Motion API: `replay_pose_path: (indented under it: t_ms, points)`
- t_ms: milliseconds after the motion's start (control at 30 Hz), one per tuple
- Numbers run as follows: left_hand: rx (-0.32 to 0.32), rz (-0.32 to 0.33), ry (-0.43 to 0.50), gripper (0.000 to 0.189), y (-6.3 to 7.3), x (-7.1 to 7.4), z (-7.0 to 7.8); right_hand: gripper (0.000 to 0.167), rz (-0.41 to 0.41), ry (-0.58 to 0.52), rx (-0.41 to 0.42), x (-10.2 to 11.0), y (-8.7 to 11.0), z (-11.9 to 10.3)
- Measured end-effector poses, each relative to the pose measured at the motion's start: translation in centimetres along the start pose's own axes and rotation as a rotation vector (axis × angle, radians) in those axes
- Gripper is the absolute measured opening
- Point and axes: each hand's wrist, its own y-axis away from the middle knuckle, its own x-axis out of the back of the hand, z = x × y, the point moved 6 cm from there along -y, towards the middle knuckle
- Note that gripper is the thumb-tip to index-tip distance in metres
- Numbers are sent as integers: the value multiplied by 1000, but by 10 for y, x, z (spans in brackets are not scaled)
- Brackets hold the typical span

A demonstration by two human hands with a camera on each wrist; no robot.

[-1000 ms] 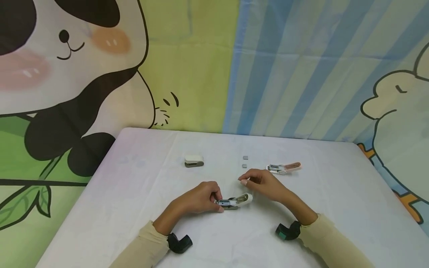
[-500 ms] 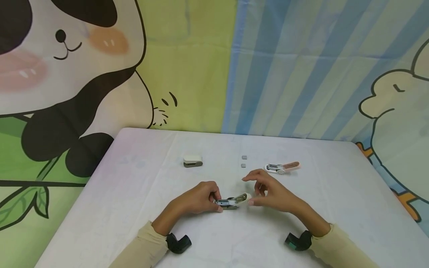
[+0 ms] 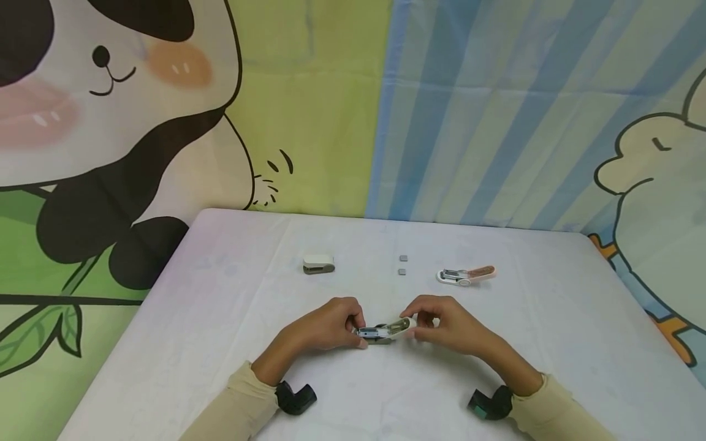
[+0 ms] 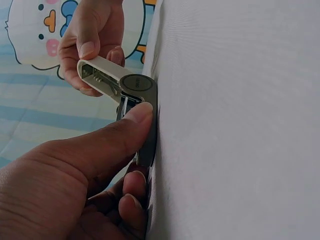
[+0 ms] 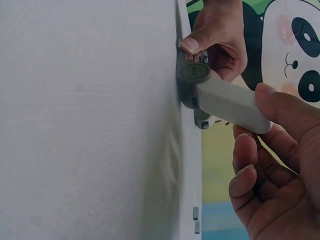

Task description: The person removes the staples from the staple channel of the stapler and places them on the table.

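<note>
Between the two hands, a small stapler (image 3: 380, 332) with a grey base and cream top cover lies on the table, its cover swung wide open. My left hand (image 3: 330, 324) grips the base end, thumb on the near side, as the left wrist view shows. The free end of the cream cover (image 5: 232, 106) is between the thumb and fingers of my right hand (image 3: 453, 323), which pinches it in the right wrist view. The metal staple channel lies exposed in the middle of the stapler.
Behind the hands stands a closed white-and-grey stapler (image 3: 318, 264). Two small grey staple blocks, a far one (image 3: 404, 258) and a near one (image 3: 402, 272), lie to its right. Farther right is an opened pink-and-white stapler (image 3: 466, 275). A patterned curtain (image 3: 485, 122) hangs behind the table.
My right hand has come down from above the stapler, spread its fingers, then taken hold of the cream cover's end. The left hand has kept its grip on the base.
</note>
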Motion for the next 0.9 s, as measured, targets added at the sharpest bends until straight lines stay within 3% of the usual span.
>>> replay_pose_path:
  t_ms: [267, 533, 900]
  points:
    - [-23, -25, -70, 21, -3, -2, 4, 22, -10, 43, -20, 5, 9, 4]
    - [-12, 5, -105, 17, -11, -6, 13, 23, 52, 108, 6, 12, 15, 7]
    - [-58, 29, -206, 9, -48, -16, 33, 26, 170, 201, -143, 33, 30, -1]
